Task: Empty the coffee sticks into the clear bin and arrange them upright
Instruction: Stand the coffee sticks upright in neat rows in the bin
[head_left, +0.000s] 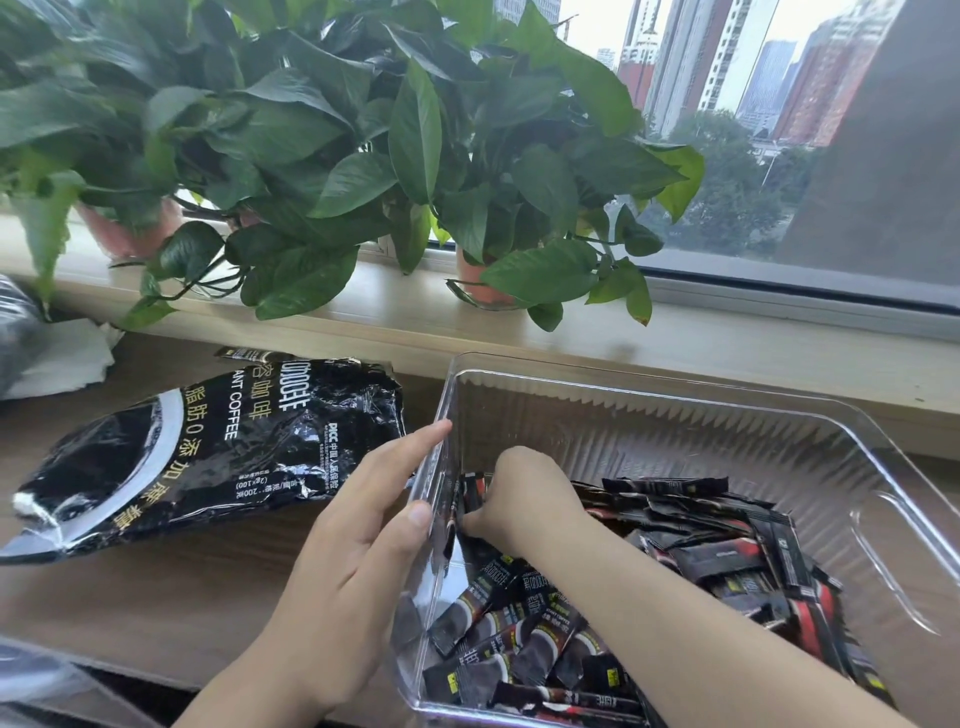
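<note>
A clear plastic bin (675, 410) stands on the wooden table at the right. Inside lie several black coffee sticks (717, 556), heaped in the near and right parts. My left hand (358, 540) rests flat against the outside of the bin's left wall, thumb at the rim. My right hand (524, 499) reaches into the bin and grips a few sticks (470, 493) held upright against the left wall. The flattened black coffee bag (208, 447) lies on the table to the left of the bin.
Potted plants (332, 156) line the windowsill behind, their leaves hanging over the table's back edge. White paper (57, 358) and a dark wrapper lie at far left. Another clear plastic item (41, 680) shows at the bottom left corner.
</note>
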